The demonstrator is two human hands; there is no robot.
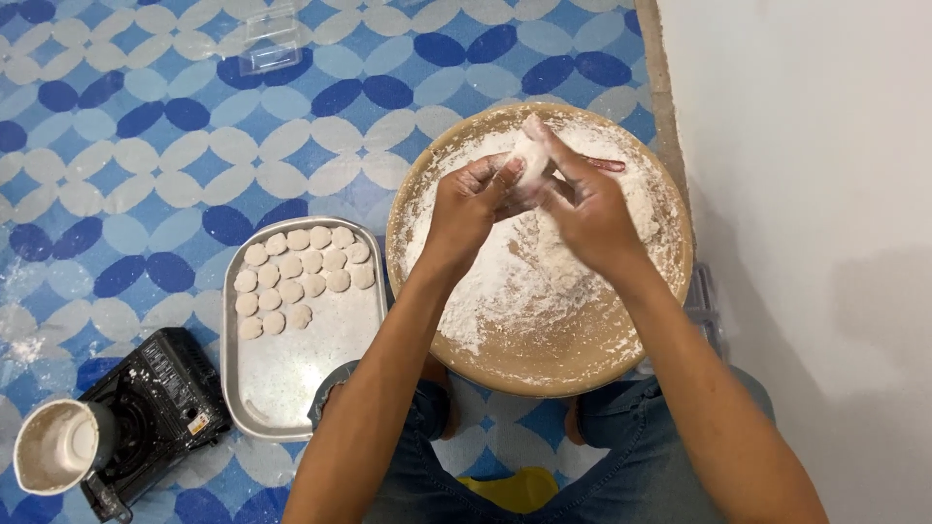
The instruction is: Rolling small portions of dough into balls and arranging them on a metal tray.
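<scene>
Over the round floured board (pixel 621 344), both hands are meeting and working a piece of white dough (pixel 530 155). The left hand (pixel 466 209) is reaching in from the left, its fingers curling closed around the lower part of the dough, the thumb pressing against it. The right hand (pixel 587 209) is coming in from the right, its fingers pinching the upper part of the dough, with the fingertip pointing up and away from the person. The dough is being held above the far half of the board, not touching it. Flour is covering most of the board's surface, thinner near the person. A thin reddish stick (pixel 607 165) is lying on the flour just right of the hands. Left of the board, a metal tray (pixel 301 378) is sitting on the patterned floor, carrying rows of small dough rounds (pixel 301 277) in its far half. Farther left, a black stove (pixel 155 403) is standing with a pot (pixel 58 446) at its near corner. A clear plastic lid (pixel 270 44) is lying well away at the top.
</scene>
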